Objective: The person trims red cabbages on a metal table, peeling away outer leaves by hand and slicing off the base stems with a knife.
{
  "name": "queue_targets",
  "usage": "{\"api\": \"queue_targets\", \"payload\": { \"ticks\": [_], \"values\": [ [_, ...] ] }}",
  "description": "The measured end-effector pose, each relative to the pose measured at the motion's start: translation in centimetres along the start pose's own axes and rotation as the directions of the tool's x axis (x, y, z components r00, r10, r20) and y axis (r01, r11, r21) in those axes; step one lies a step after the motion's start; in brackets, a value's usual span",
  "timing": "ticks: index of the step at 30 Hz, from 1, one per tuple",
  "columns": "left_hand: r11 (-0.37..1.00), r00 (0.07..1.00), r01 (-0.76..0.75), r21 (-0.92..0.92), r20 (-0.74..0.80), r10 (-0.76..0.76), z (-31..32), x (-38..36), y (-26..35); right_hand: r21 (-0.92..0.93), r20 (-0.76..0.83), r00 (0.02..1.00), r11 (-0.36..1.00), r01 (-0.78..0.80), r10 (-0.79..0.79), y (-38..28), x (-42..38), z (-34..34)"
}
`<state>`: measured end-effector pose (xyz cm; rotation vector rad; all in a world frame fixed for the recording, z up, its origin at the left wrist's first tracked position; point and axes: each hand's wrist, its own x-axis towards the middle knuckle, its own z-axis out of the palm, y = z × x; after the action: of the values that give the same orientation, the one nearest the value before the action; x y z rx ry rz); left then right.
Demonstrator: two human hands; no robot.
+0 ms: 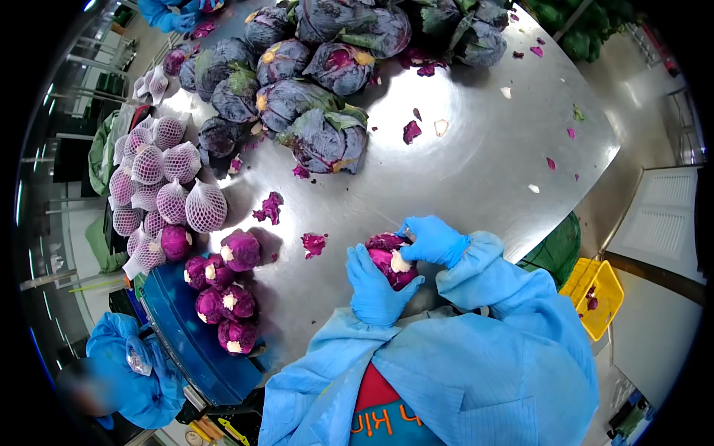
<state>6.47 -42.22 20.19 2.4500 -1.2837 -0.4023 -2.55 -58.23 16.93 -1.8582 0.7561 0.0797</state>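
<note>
A peeled red cabbage (385,262) with a pale cut stem end is between my hands over the metal table. My left hand (375,291), in a blue glove, is closed around its left and lower side. At its upper right, my right hand (435,241), also gloved, has bent fingers against the cabbage. Something small and dark shows at these fingertips, too small to name. A loose purple leaf piece (314,244) lies left of the cabbage on the table.
Untrimmed cabbages (320,137) are heaped at the back of the metal table (461,149). Net-wrapped cabbages (171,201) and several bare trimmed ones (236,303) are at left. A yellow crate (595,293) stands at right. A person in blue (137,372) is at lower left, another's gloved hand (178,18) at top left.
</note>
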Motion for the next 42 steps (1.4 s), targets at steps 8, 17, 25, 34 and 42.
{"api": "queue_targets", "payload": {
  "ticks": [8,17,25,34,42],
  "values": [
    [0.976,0.935,-0.113,-0.184,0.312,0.167,-0.2,3.9,-1.8,-0.129,-0.024,0.999,0.991,0.023,-0.027,-1.9,-2.5,1.3],
    [0.857,0.849,-0.139,-0.496,0.385,0.361,-1.4,4.7,-5.5,-0.128,-0.27,0.95,0.984,0.127,-0.158,-0.6,-2.5,4.7],
    [0.788,0.857,-0.151,-0.597,0.318,0.405,-4.5,1.8,-10.6,-0.088,-0.807,0.583,0.954,-0.285,0.1,7.0,-2.3,-6.5],
    [0.719,0.879,0.049,-0.693,0.373,0.299,-4.7,-0.1,-12.4,0.552,0.042,0.978,0.811,-0.192,0.203,2.2,0.2,8.1],
    [0.263,0.902,0.398,-0.879,0.323,-0.287,-1.5,-3.6,-9.7,0.728,0.431,0.894,0.54,-0.423,0.12,1.2,-0.1,8.3]
  ]
}}
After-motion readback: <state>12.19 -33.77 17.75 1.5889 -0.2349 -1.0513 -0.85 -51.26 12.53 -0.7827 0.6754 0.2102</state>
